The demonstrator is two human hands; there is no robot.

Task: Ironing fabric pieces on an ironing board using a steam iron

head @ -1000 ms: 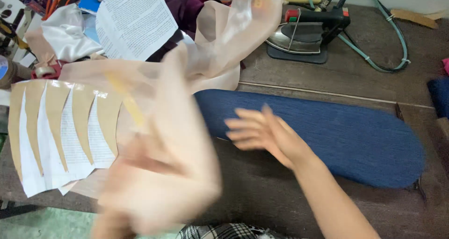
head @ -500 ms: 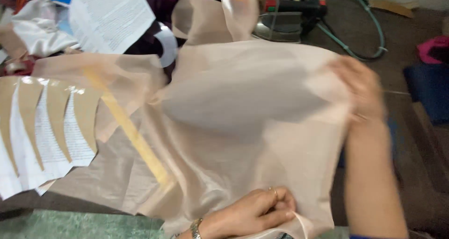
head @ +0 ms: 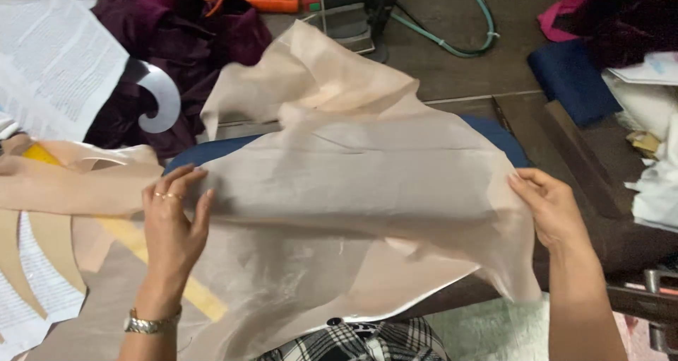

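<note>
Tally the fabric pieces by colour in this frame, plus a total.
Peach sheer fabric, spread between the left hand and right hand: 1
Navy padded board cover under it: 1
Dark purple cloth: 1
Blue folded cloth: 1
Pink cloth: 1
Total: 5

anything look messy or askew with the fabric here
The sheer peach fabric lies unevenly: its far end is bunched near the iron, while the left hand and right hand spread it over the blue pad.
</note>
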